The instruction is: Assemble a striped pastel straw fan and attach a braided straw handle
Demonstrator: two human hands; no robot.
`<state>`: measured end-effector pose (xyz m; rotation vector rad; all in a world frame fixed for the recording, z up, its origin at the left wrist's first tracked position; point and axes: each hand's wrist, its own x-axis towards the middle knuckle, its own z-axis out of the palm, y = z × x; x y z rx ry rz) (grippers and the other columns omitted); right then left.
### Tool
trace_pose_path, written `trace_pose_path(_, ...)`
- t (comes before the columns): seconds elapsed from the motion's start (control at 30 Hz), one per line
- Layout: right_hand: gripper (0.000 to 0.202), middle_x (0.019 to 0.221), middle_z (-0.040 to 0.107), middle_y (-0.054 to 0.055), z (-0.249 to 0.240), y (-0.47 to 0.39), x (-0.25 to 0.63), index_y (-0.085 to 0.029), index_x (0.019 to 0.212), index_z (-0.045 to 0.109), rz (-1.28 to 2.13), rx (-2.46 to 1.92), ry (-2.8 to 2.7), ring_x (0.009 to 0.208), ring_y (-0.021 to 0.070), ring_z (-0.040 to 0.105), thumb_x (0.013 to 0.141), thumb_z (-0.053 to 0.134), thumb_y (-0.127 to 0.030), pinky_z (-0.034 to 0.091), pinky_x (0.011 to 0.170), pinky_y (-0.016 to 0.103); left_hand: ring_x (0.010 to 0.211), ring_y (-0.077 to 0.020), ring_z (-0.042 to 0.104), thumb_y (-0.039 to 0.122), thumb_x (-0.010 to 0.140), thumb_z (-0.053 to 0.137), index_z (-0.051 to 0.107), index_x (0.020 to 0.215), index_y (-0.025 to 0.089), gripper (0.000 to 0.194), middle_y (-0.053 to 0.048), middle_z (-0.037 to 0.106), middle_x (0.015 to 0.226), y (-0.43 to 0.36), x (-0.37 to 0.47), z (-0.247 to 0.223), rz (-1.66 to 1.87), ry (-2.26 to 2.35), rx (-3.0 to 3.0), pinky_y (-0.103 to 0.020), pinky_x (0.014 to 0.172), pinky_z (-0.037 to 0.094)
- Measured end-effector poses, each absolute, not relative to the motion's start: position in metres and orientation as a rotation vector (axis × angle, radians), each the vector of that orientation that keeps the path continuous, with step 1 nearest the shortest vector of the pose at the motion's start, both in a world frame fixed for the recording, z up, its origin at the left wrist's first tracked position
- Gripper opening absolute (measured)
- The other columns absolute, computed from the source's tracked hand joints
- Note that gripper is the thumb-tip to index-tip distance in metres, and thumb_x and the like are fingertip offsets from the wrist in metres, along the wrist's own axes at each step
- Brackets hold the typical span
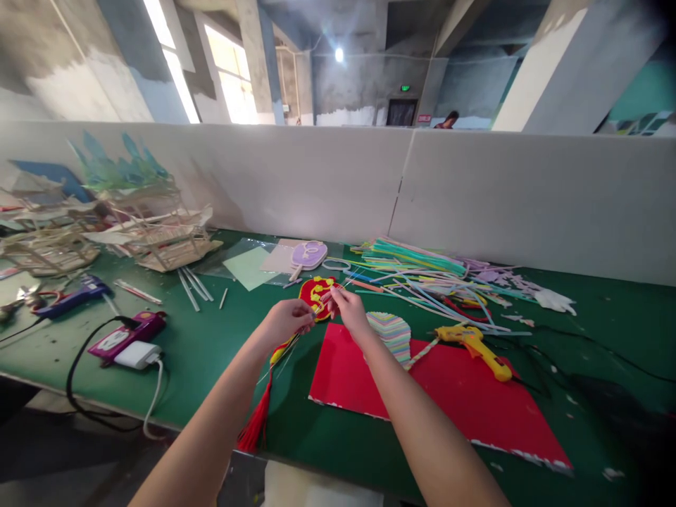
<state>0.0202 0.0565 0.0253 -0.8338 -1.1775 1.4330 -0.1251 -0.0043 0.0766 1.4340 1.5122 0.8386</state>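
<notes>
A red fan-shaped piece with yellow decorations (317, 287) lies on the green table, its yellow handle running toward the front edge and ending in a red tassel (255, 421). Over its lower left side is my left hand (293, 318), fingers pinched together near thin strands. My right hand (343, 303) is at the right side of the piece, thumb and fingers closed around something thin that I cannot make out. Fine pale strands extend past both hands. Under my right forearm lie a red board (443, 394) and a striped fan (391, 334).
A yellow glue gun (475, 345) rests on the red board. Colourful strips (417, 264) are piled behind. At left are a power strip (127, 336), a blue glue gun (79, 296) and stick models (163, 239). A purple fan (309, 255) lies near the white partition (296, 183). A person's head shows beyond.
</notes>
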Motion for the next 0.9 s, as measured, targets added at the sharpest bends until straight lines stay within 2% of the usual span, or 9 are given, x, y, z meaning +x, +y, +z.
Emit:
trace_pose_path(0.23,0.036,0.044,0.051,-0.002,0.019,0.058,0.01,-0.016,0.056,0.062,1.44,-0.887,-1.095,0.036,0.0087,0.043,0.068,0.062,-0.051,0.035,0.036,0.022,0.05,-0.0121,0.054,0.035,0.056,0.063,0.057,0.067,0.016,0.023,0.0,0.062,0.056,-0.035,-0.152,0.074,0.849,1.536,1.333,-0.025,0.052,0.042)
trace_pose_path(0.37,0.036,0.043,0.048,-0.004,0.018,0.065,0.018,-0.017,0.057,0.057,1.318,-0.954,-0.929,0.034,0.0064,0.04,0.075,0.055,-0.048,0.031,0.034,0.019,0.051,-0.0135,0.055,0.038,0.052,0.067,0.059,0.066,0.016,0.027,-0.001,0.062,0.055,-0.046,-0.175,0.074,0.922,1.597,1.273,-0.026,0.052,0.043)
trace_pose_path(0.5,0.036,0.04,0.043,-0.006,0.027,0.068,0.035,-0.017,0.054,0.052,1.308,-0.961,-0.832,0.032,0.0053,0.035,0.076,0.053,-0.045,0.028,0.031,0.019,0.058,-0.0152,0.059,0.041,0.05,0.067,0.06,0.069,0.016,0.032,-0.003,0.066,0.063,-0.042,-0.196,0.071,1.075,1.69,1.179,-0.026,0.055,0.046)
trace_pose_path(0.63,0.032,0.041,0.044,-0.005,0.042,0.06,0.048,-0.015,0.054,0.055,1.382,-0.91,-0.862,0.033,0.005,0.035,0.072,0.06,-0.041,0.029,0.031,0.019,0.06,-0.0159,0.062,0.039,0.058,0.06,0.058,0.069,0.017,0.024,-0.004,0.067,0.067,-0.019,-0.209,0.059,1.078,1.846,1.274,-0.026,0.056,0.048)
trace_pose_path(0.7,0.032,0.042,0.044,-0.005,0.046,0.056,0.051,-0.015,0.054,0.056,1.398,-0.888,-0.87,0.033,0.005,0.036,0.071,0.061,-0.042,0.028,0.032,0.019,0.061,-0.0152,0.063,0.033,0.065,0.052,0.057,0.071,0.019,0.017,-0.003,0.067,0.068,-0.005,-0.212,0.052,0.955,2.042,1.44,-0.024,0.056,0.048)
trace_pose_path(0.8,0.033,0.043,0.045,-0.004,0.046,0.052,0.053,-0.015,0.055,0.056,1.418,-0.862,-0.871,0.035,0.0055,0.037,0.069,0.063,-0.044,0.028,0.032,0.02,0.058,-0.0157,0.062,0.025,0.068,0.049,0.055,0.069,0.019,0.009,-0.003,0.065,0.064,0.011,-0.213,0.045,0.829,2.14,1.519,-0.023,0.054,0.046)
trace_pose_path(0.9,0.034,0.044,0.045,-0.004,0.041,0.052,0.053,-0.016,0.055,0.056,1.423,-0.879,-0.866,0.035,0.0058,0.036,0.067,0.064,-0.047,0.027,0.033,0.02,0.059,-0.0178,0.061,0.025,0.07,0.048,0.055,0.07,0.02,0.009,-0.004,0.064,0.062,0.018,-0.214,0.044,0.725,2.174,1.587,-0.025,0.054,0.044)
